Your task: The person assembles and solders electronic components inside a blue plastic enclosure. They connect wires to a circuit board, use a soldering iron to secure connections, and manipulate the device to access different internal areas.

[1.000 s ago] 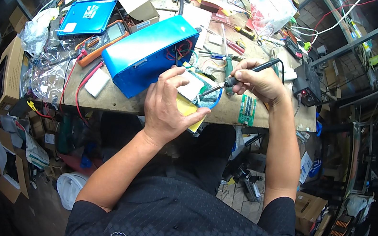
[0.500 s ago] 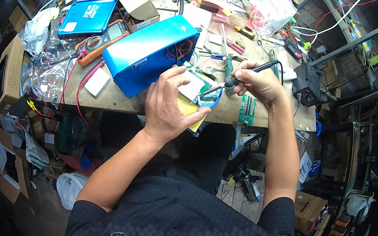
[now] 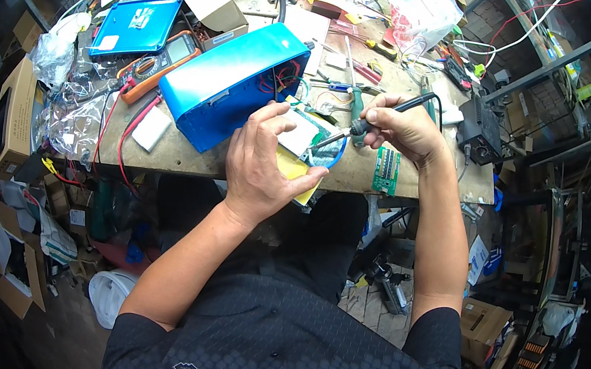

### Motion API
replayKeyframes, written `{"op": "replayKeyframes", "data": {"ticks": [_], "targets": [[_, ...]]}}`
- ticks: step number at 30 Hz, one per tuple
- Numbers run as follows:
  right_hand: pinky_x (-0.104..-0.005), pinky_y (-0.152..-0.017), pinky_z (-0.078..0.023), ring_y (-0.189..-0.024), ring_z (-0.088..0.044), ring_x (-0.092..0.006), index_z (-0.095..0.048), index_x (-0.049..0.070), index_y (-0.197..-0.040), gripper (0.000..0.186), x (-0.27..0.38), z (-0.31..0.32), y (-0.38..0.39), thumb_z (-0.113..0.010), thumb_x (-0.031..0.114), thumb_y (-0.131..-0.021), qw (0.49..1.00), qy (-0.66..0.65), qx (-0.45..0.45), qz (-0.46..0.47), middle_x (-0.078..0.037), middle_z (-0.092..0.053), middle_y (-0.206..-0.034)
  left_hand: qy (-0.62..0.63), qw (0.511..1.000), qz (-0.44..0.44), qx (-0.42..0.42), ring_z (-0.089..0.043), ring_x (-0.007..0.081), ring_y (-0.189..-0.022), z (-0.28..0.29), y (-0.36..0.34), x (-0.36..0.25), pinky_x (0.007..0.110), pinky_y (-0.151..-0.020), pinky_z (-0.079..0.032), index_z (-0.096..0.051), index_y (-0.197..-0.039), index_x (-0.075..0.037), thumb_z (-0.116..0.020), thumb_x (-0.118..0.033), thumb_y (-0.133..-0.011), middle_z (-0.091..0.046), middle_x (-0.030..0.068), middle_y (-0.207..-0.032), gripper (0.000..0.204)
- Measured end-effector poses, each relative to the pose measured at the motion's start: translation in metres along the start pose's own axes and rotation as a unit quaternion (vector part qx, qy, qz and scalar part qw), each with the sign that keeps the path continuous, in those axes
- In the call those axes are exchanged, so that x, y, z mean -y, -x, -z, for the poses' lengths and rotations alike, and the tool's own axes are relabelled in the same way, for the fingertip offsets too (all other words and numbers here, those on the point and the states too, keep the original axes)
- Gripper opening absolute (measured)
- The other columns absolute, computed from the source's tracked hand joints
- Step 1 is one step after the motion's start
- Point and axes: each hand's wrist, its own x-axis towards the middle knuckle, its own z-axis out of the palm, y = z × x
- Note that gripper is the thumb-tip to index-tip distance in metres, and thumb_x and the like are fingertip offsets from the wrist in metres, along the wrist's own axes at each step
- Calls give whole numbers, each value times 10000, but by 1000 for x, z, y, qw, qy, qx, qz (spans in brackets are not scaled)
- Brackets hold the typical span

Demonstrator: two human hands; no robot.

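Note:
My left hand grips a flat yellow-and-white pack with a green board edge, its thumb on the near side and fingers on the far side. In my right hand is a soldering iron, held like a pen. Its tip points down-left at the pack's right edge; whether it touches is too small to tell. A blue wire curves beside that edge. Just behind my left hand stands a blue metal case with its open side toward the pack and thin coloured wires inside.
A green circuit board lies near the table's front edge. On the left are an orange multimeter, a blue lid and a white block. A green-handled screwdriver lies behind the iron; a black box stands at right.

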Motion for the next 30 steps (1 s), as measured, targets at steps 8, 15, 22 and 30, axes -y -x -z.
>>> {"op": "replayKeyframes", "data": {"ticks": [8,15,22,30], "targets": [[-299,-616,-631,-719,-765,-201,-718,-26,-1040,232,-3,4,-2,-822,134,-907,1000,-3,8,-1,-101,-747,-917,2,1000,2,-1,-629,363,-1197,-1,0,0,449,-1001,-515,-473,-1217,-75,-988,-373,-664,-578,206,-1356,812],[-299,-616,-631,-719,-765,-203,-719,-22,-1039,225,-4,3,-2,-816,139,-916,1000,-10,9,1,-100,-746,-916,1,1000,-4,-4,-629,357,-1193,-1,0,1,446,-995,-515,-470,-1218,-78,-988,-387,-667,-576,204,-1357,817],[-302,-620,-633,-719,-764,-204,-719,-20,-1040,231,-2,3,-1,-819,148,-917,1000,-10,8,3,-100,-746,-918,1,1000,-7,-9,-629,354,-1186,-2,1,3,445,-987,-517,-471,-1219,-78,-987,-414,-671,-574,201,-1356,824],[-306,-620,-632,-707,-761,-199,-715,-20,-1045,242,1,-1,-1,-816,156,-914,1000,20,-3,8,-101,-743,-903,1,1000,-11,-12,-620,365,-1194,-2,1,2,451,-987,-515,-474,-1218,-72,-990,-408,-669,-562,209,-1367,825]]}}
